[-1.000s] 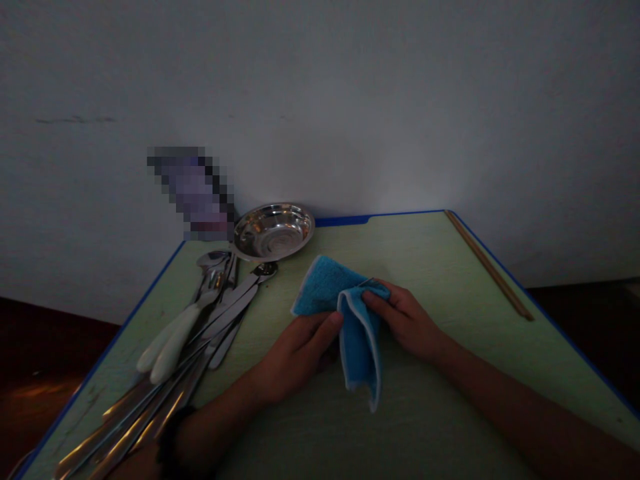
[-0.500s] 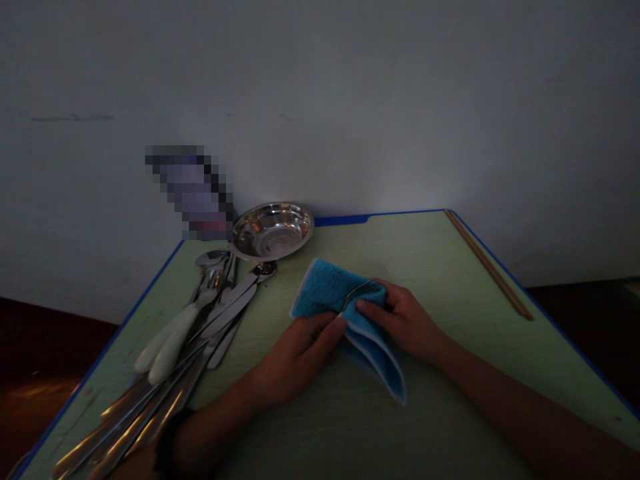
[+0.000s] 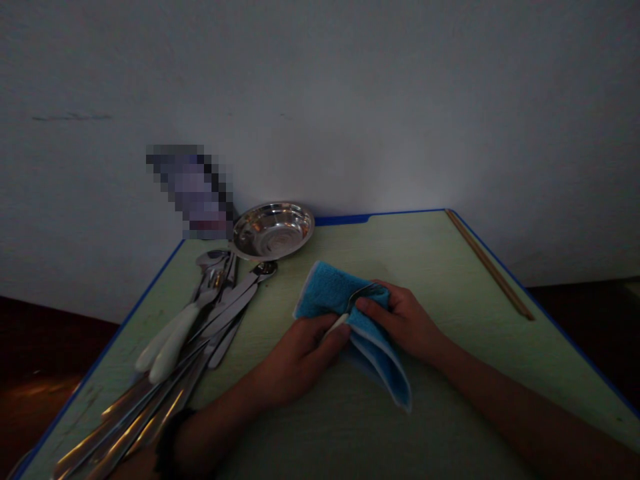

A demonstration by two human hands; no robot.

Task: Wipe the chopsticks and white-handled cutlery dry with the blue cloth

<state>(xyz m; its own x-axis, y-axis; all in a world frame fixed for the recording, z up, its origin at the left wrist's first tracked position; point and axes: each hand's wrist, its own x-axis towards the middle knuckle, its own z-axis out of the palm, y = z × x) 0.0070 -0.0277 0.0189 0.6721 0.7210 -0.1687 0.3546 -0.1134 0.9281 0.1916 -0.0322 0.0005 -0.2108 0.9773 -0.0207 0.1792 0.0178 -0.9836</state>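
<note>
My left hand is closed round the white handle of a piece of cutlery. Its curved metal head lies against a blue towelling cloth, partly covered, so I cannot tell whether it is a spoon or a fork. My right hand pinches the cloth around that head, thumb on top and fingers behind. A loose fold of cloth hangs down below both hands. Left of my left hand lies a pile of metal cutlery, with knives, spoons, forks and two white handles among it.
A round stainless steel bowl stands at the back of the light green table, by the wall. Beside it leans a pixelated object. Wooden chopsticks lie along the table's right edge.
Both hands and the cloth have shifted slightly to the right. More of the white handle and of the metal head now shows between them.
</note>
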